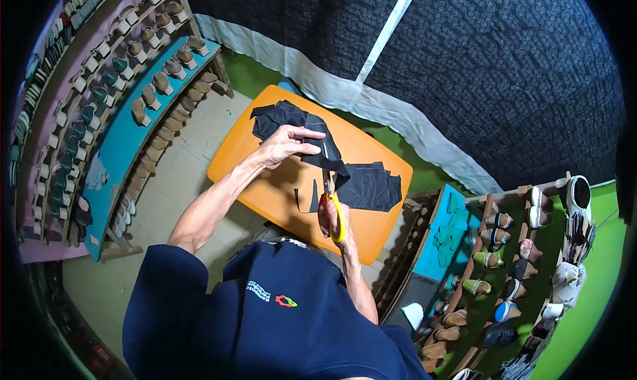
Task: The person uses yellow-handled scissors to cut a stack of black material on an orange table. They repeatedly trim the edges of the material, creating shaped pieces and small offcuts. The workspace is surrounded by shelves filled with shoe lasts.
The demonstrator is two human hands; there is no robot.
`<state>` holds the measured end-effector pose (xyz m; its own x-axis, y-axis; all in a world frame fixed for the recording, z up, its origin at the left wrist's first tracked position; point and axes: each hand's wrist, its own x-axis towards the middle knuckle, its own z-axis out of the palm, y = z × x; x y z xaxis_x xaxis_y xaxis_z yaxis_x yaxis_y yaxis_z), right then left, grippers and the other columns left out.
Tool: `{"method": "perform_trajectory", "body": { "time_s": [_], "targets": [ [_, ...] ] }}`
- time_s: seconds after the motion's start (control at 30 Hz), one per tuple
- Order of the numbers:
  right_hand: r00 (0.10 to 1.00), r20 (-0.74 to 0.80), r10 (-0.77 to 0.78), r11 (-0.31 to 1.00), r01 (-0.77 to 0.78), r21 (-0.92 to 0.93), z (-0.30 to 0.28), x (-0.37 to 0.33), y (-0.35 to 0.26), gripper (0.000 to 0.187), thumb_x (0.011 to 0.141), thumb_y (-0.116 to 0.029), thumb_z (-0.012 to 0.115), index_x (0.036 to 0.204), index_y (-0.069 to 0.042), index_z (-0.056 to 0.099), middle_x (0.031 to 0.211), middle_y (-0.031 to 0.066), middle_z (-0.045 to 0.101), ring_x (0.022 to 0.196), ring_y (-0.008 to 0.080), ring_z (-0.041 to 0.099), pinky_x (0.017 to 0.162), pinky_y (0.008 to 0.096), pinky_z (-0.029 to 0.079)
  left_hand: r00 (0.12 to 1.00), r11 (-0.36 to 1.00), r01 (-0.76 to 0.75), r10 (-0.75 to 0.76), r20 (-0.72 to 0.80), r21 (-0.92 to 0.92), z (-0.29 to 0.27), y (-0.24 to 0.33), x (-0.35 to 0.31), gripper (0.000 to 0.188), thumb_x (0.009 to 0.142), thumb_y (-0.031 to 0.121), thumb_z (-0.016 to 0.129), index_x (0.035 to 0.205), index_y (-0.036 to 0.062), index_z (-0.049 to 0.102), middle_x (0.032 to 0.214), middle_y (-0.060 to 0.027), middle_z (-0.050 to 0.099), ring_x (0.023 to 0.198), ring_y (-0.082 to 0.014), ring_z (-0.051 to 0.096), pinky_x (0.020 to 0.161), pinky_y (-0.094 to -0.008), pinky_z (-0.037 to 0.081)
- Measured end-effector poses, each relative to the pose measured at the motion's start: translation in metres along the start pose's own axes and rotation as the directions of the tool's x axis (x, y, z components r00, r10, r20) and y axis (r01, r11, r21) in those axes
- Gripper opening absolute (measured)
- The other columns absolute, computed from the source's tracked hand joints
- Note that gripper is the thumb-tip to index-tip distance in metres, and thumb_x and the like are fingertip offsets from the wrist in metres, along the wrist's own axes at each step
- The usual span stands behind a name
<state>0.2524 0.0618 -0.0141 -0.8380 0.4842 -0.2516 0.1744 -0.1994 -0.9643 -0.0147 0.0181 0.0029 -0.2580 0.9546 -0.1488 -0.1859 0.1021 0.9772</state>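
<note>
Reading the orange table [378, 237] as a clock face, your left hand [282, 146] is sitting near ten o'clock, pinching a dark cloth piece [328, 158] between thumb and fingers. That piece is hanging just off centre, towards one o'clock. Your right hand [330, 217] is gripping yellow-handled scissors [342, 225] at five o'clock, their blades pointing towards twelve at the cloth's lower edge; how wide they are opening, I cannot tell. A crumpled dark cloth [275, 117] is lying at eleven, flat dark pieces [369, 187] are resting at three, and a narrow dark strip [314, 197] is lying near six
</note>
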Motion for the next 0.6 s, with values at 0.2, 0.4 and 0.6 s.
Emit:
{"method": "perform_trajectory", "body": {
  "time_s": [0.2,0.4,0.6],
  "targets": [
    [0.999,-0.015,0.048,0.997,-0.047,0.069,0.002,-0.002,-0.005,0.05,0.101,-0.052,0.052,0.074,-0.009,0.048,0.051,-0.0019,0.041,0.038,0.0083,0.038,0.036,0.026,0.034,0.998,0.991,-0.043,0.037,-0.051,-0.126,0.01,0.0,-0.003,0.041,0.083,0.002,0.076,0.124,-0.0015,0.067,0.098,-0.0076,0.074,0.085,-0.0087,0.069,0.081,-0.0212,0.054],
    [0.999,-0.051,0.008,0.999,-0.01,-0.031,0.009,-0.001,-0.004,0.067,0.1,-0.064,0.039,0.074,-0.003,0.052,0.046,0.0017,0.042,0.034,0.0106,0.038,0.034,0.0265,0.029,0.998,0.966,-0.034,0.019,-0.061,-0.256,0.016,0.003,-0.009,0.043,0.083,-0.001,0.074,0.125,-0.0032,0.064,0.101,-0.0115,0.074,0.089,-0.0128,0.071,0.084,-0.0232,0.056],
    [0.999,-0.04,-0.005,0.998,0.003,-0.061,0.009,-0.003,-0.001,0.066,0.1,-0.063,0.04,0.076,-0.003,0.052,0.047,0.0017,0.041,0.036,0.0111,0.038,0.036,0.0273,0.03,1.0,0.966,0.003,-0.01,-0.024,-0.258,0.012,0.007,-0.009,0.048,0.083,-0.002,0.074,0.129,-0.003,0.062,0.108,-0.0118,0.073,0.094,-0.0137,0.071,0.089,-0.0257,0.056]
  ]
}}
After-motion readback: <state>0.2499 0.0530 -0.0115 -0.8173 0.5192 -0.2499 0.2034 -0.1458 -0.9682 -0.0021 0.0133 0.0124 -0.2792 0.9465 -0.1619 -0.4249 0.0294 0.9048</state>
